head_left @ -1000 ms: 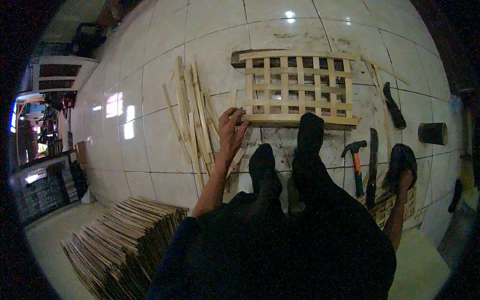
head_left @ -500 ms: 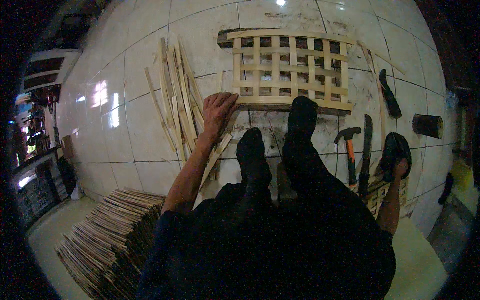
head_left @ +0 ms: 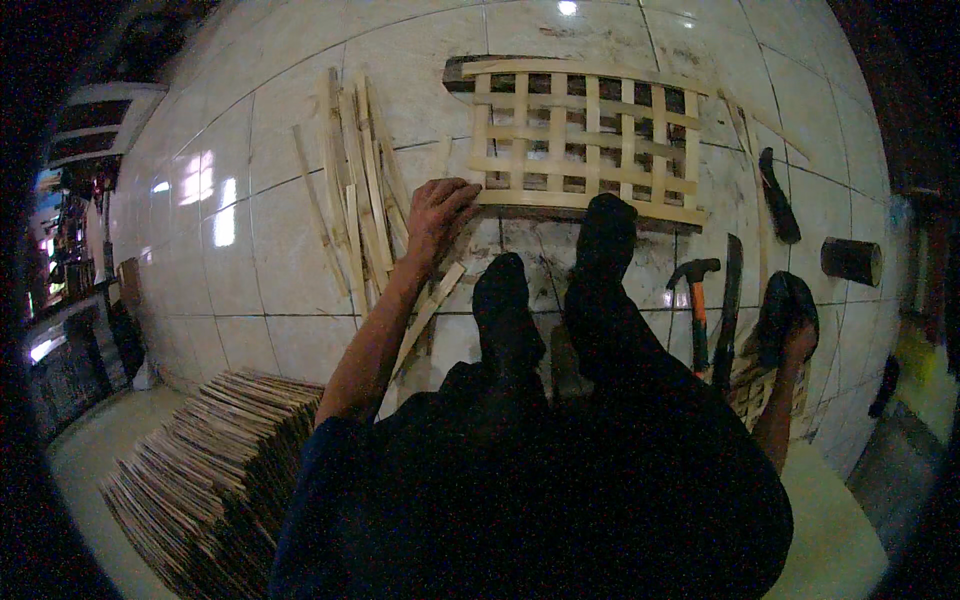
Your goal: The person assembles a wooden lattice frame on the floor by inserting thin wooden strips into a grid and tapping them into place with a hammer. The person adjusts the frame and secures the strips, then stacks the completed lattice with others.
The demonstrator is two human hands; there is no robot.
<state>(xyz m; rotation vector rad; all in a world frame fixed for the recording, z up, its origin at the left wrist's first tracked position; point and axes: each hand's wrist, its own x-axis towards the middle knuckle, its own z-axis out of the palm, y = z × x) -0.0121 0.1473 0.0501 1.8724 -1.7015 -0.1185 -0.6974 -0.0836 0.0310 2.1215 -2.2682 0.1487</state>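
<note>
A woven lattice panel of pale bamboo strips [head_left: 592, 130] lies on the floor ahead of me, with a dark bar under its far left edge. My left hand [head_left: 440, 212] is at its near left corner, fingers bent together around the end of the edge strip. My right foot in a dark sock [head_left: 606, 222] presses on the panel's near edge; the left foot [head_left: 502, 290] rests just short of it. Far to the right, my right hand [head_left: 799, 342] is at a black rounded thing [head_left: 786, 300], whose kind is too dark to make out. The right fingers are hidden in shadow.
Loose bamboo strips [head_left: 360, 190] lie left of the panel. A hammer with an orange handle [head_left: 699, 320], a long dark blade [head_left: 733, 300], a black-handled tool [head_left: 780, 200] and a dark cylinder [head_left: 851, 261] lie to the right. A large strip stack [head_left: 215, 470] sits at lower left.
The view has shifted slightly. The black rounded thing by my right hand shows a narrower outline. My left hand stays at the panel's corner.
</note>
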